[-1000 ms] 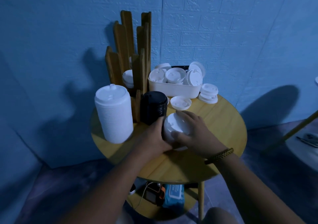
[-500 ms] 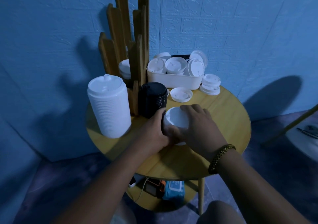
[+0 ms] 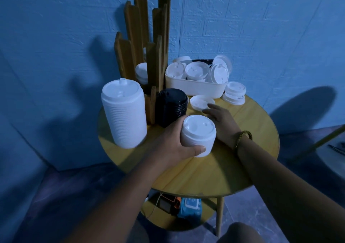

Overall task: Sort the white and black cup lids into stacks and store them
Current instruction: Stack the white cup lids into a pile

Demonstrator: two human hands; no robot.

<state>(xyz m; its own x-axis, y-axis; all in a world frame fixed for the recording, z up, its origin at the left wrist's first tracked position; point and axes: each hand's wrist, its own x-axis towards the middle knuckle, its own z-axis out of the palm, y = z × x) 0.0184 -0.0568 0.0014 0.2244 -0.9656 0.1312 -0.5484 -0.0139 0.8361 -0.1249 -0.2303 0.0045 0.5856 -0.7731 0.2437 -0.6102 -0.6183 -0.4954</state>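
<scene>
**White short stack in the left hand; right hand off after the next lid**

Table read as a clock face, 6 o'clock nearest the person.

- Centre of the round wooden table (image 3: 205, 173): the left hand (image 3: 177, 146) grips the short white stack (image 3: 198, 133), thumb curled round its base, fingers behind it. The base appears to rest on the wood.
- Change: half a second ago both hands were clasped on this stack. Now the right hand (image 3: 221, 120) has let go and reaches toward 12 o'clock, fingers straight, holding nothing.
- Its fingertips lie at the rim of a loose white lid (image 3: 200, 101) lying flat. Touching or just short, cannot tell.
- Judgement: the last lid is seated and this loose one looks next for the stack.
- 9 o'clock: tall white stack (image 3: 124, 113), upright, same spot as before.
- 11 o'clock: black stack (image 3: 170, 106), just beyond the left hand, unmoved.
- 12 o'clock: white tub (image 3: 194, 89) with unsorted lids, one dark lid at its back.
- 1 o'clock: small pile of white lids (image 3: 234, 93) beside the tub.
- 11 o'clock, at the edge: slatted wooden holder (image 3: 144, 37) with white lids inside.

Much sorting remains.
</scene>
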